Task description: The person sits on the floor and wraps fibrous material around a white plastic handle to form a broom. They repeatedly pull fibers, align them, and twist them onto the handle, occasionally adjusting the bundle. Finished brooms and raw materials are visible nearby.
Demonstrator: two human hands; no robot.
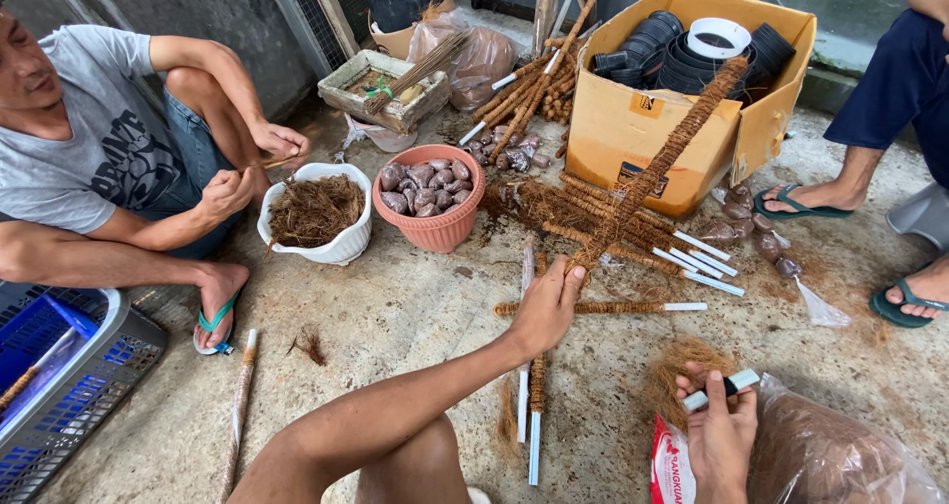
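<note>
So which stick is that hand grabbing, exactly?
Start at the cardboard box of black pots. One coir-wrapped stick leans against its front, tip at the rim. The left hand grips its lower end; unlike the sticks lying flat, it stands slanted.

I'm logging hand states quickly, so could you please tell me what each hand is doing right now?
Left hand: closed on a fibre-wrapped stick, lifted at an angle.
Right hand: closed on a short white pipe piece.

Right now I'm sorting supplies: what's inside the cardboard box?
The cardboard box holds stacks of black plastic pots and a white ring. Anything beneath them is hidden.
</note>
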